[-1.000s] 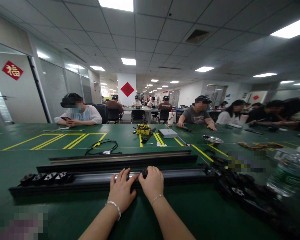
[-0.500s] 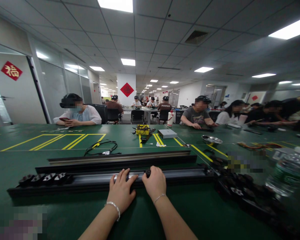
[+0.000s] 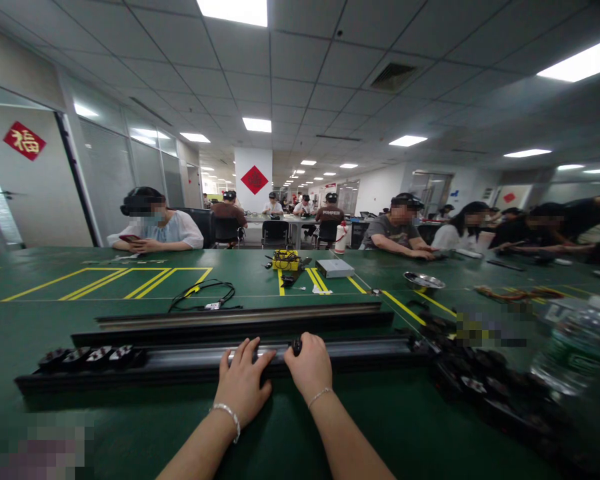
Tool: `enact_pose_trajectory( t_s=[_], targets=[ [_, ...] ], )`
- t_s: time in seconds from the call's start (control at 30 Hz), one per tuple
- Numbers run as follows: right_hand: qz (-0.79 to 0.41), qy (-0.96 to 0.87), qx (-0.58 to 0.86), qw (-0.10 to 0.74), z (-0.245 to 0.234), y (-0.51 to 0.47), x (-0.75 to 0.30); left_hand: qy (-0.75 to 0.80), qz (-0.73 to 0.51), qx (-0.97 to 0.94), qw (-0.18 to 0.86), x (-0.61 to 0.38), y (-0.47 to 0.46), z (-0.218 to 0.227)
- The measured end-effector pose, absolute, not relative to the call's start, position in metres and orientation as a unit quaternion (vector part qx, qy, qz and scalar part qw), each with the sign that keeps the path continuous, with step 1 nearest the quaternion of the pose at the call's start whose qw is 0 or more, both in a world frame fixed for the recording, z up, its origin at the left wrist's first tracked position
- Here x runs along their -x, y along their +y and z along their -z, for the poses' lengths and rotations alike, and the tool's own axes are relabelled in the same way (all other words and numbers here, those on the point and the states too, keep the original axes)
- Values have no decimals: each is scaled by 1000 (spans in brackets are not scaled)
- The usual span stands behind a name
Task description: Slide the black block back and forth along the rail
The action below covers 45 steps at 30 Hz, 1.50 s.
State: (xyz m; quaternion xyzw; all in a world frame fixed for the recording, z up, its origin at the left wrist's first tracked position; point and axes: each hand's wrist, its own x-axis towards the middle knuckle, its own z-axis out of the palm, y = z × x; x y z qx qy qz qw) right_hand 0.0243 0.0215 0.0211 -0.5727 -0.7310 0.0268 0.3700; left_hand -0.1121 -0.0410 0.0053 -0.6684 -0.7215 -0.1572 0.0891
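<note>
A long black rail (image 3: pixel 190 359) with a shiny grey inner strip lies across the table in front of me. My left hand (image 3: pixel 243 385) rests on its middle, fingers spread. Beside it, my right hand (image 3: pixel 310 365) has its fingers closed on a small black part (image 3: pixel 297 345) at the rail; most of that part is hidden. Several black modules with white and metal tops (image 3: pixel 99 357) sit in a row in the rail's left end. Past the right end, a heap of similar black modules (image 3: pixel 495 380) lies on the table.
Just behind lies a second black rail (image 3: pixel 230 323). Farther back are a black cable (image 3: pixel 215 293), a yellow box (image 3: pixel 286 259), a grey box (image 3: pixel 335 268) and a metal bowl (image 3: pixel 424 281). A plastic bottle (image 3: pixel 575 350) is at right. Several people sit around the green table (image 3: pixel 145 427).
My hands and the rail look the same as before. Across the table, the co-worker in the grey shirt has brought the hands closer together, toward the right.
</note>
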Motion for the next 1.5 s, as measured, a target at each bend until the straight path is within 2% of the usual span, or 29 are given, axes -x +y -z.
enact_pose_trajectory(
  t_s=[0.33, 0.6, 1.5],
  targets=[
    [-30, -727, 572, 380, -20, 23, -26, -722, 162, 667, 87, 112, -41, -6],
    [17, -728, 579, 366, -22, 21, -28, -723, 155, 668, 83, 112, -41, -6],
    [-23, -724, 595, 348, -22, 26, -32, -724, 161, 667, 78, 111, -42, -9]
  ],
)
